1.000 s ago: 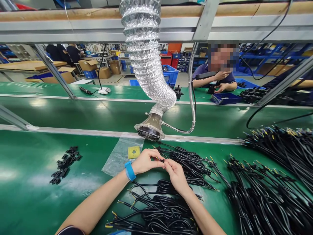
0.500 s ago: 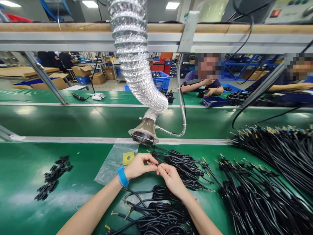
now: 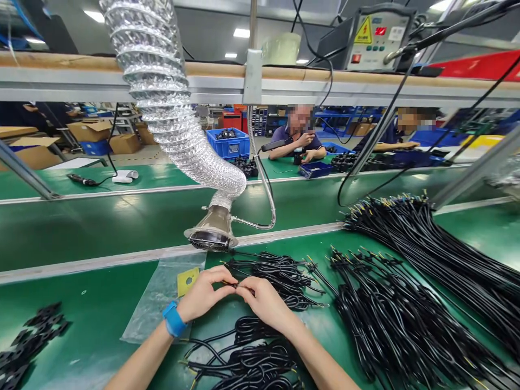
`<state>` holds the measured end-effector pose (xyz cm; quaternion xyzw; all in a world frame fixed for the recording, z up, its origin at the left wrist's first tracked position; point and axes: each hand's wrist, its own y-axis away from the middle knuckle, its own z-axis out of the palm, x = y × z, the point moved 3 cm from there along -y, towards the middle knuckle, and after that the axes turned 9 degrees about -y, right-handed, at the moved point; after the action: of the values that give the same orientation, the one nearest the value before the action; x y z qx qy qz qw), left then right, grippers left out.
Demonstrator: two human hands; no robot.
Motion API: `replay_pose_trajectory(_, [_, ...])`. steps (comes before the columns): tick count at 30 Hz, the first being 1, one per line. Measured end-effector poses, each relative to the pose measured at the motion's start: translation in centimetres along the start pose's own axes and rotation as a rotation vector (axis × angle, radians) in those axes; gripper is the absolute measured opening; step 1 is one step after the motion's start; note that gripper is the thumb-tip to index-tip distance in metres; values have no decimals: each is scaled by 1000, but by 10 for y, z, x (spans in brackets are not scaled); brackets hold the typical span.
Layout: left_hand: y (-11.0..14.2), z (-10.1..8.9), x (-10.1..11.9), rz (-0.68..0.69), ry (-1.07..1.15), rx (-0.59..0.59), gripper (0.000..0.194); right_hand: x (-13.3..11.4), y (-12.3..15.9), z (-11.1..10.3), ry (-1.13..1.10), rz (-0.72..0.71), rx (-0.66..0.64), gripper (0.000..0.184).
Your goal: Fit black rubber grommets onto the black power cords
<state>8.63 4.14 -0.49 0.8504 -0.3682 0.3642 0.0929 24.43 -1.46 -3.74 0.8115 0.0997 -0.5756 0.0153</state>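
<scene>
My left hand [image 3: 203, 292], with a blue band [image 3: 174, 319] on the wrist, pinches a thin black cable [image 3: 234, 285] between thumb and forefinger. Fingertips of my right hand [image 3: 264, 303] close on the same cable and meet the left ones. Most of the cable is hidden by the fingers. Just behind the hands lies a bundle of coiled black cables [image 3: 280, 273] with bare coloured wire ends. Another coiled bundle [image 3: 255, 360] is between my forearms. Left of my left hand, a yellow square plate with a hole [image 3: 188, 281] rests on a clear plastic bag [image 3: 150, 303].
A fume hood [image 3: 212, 230] on a silver duct [image 3: 162, 103] hangs beyond my hands. Large cable bundles [image 3: 390, 309] fill the right side. Black plastic parts [image 3: 34, 338] lie at left. Two people sit across the green bench [image 3: 122, 222], near a blue crate [image 3: 229, 145].
The view has turned to the right, so the duct, bench and cables appear further left. My hands stay together, pinching at the fingertips; the right fingers are bent a little more.
</scene>
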Motion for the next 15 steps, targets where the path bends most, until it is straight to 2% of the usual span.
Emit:
replay_pose_trajectory(1, [0,-2,-2,0,-45,-7,15,-4,1,-3,161,-55,19,14])
replay_pose_trajectory(2, [0,-4,-5,3,-100,-13,13,-8,3,-7,314,-104,30,9])
replay_pose_trajectory(5, [0,-6,-11,23,-310,-55,10,-15,6,-18,654,-160,63,51])
replay_pose_trajectory(11, [1,9,-11,43,-607,-179,12,1,11,-34,888,-100,121,109])
replay_pose_trajectory(13, [1,11,-10,41,-640,-178,12,11,12,-36,953,-59,116,124])
replay_pose_trajectory(15, [1,12,-9,41,-653,-184,9,20,12,-37,989,-28,98,128])
